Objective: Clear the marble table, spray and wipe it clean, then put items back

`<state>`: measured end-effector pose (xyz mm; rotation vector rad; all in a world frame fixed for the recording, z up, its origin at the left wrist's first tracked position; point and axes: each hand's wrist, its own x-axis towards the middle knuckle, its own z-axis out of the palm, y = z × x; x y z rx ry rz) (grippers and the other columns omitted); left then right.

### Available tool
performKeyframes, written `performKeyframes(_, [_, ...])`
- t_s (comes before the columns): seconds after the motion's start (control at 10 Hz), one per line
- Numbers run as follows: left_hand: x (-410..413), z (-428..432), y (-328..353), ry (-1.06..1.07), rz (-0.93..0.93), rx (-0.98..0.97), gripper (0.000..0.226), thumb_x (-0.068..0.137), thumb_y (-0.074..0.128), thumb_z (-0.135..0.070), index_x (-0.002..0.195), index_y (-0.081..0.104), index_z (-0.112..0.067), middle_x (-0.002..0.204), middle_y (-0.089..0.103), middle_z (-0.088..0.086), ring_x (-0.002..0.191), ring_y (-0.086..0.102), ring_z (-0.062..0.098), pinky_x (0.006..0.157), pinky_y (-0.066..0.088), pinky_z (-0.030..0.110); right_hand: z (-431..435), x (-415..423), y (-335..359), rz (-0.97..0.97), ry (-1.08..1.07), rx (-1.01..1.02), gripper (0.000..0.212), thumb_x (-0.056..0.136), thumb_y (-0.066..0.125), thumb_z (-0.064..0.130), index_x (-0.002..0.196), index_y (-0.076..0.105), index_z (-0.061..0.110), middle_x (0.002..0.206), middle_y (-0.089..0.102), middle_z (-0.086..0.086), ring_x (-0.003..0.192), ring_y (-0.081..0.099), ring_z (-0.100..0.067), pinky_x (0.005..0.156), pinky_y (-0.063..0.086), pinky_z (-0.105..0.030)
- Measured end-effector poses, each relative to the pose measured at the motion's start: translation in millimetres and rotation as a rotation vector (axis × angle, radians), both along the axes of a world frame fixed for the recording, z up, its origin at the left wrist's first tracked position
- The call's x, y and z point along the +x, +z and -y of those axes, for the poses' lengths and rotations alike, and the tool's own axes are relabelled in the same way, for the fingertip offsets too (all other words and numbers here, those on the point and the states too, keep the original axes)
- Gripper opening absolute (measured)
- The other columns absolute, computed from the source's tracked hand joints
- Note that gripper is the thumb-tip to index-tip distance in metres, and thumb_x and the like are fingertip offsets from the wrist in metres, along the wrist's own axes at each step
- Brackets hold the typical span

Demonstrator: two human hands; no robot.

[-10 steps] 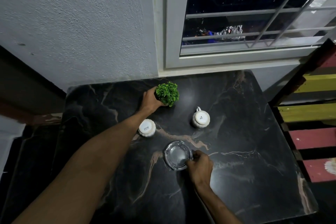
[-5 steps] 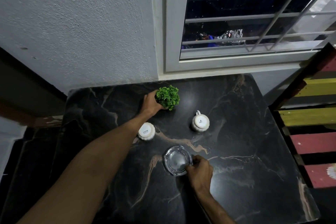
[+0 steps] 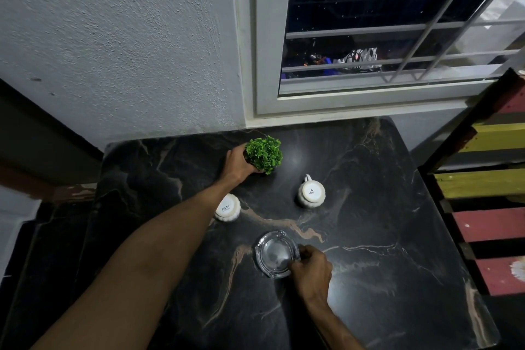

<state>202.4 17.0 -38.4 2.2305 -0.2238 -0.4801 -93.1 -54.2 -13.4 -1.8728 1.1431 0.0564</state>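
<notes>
Here, glossy black tan-veined table (image 3: 369,207), plant (image 3: 264,155), ashtray (image 3: 274,254) gripped

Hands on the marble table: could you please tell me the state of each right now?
Left hand: closed, gripping the small bushy green potted plant.
Right hand: closed, pinching the rim of the clear round glass ashtray.

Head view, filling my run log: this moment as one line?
left hand grips plant | right hand pinches ashtray rim
</notes>
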Motion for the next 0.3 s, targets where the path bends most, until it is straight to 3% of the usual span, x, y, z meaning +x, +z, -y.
performKeyframes(0.1, [-0.8,-0.5,2.4,-0.012,-0.007,0.02,0.094,0.049,0.102,-0.023,0.135,0.062,-0.015,0.127,0.071,0.01,0.126,0.054,0.031,0.104,0.04,0.03,2.9,0.5,-1.2,-0.021,0.006,0.001,0.016,0.071,0.074,0.023,0.087,0.073,0.025,0.078,0.074,0.008,0.082,0.069,-0.015,0.074,0.052,-0.029])
performKeyframes(0.2, [-2.4,-7.8,-2.6,-0.024,-0.039,0.031,0.097,0.043,0.102,-0.023,0.129,0.058,-0.021,0.122,0.07,0.008,0.114,0.064,0.032,0.104,0.05,0.036,6.1,-3.1,-1.3,-0.017,0.029,0.019,0.027,0.069,0.084,0.028,0.093,0.071,0.027,0.085,0.074,0.011,0.086,0.069,-0.013,0.081,0.054,-0.03])
performKeyframes(0.3, [-7.2,-19.0,5.1,-0.027,-0.073,0.015,0.1,0.046,0.101,-0.013,0.133,0.054,-0.025,0.118,0.067,0.005,0.107,0.067,0.031,0.102,0.054,0.044,10.8,-1.9,10.0,0.007,0.057,-0.109,0.032,0.074,0.081,0.035,0.101,0.069,0.026,0.099,0.071,0.005,0.095,0.067,-0.019,0.081,0.05,-0.03])
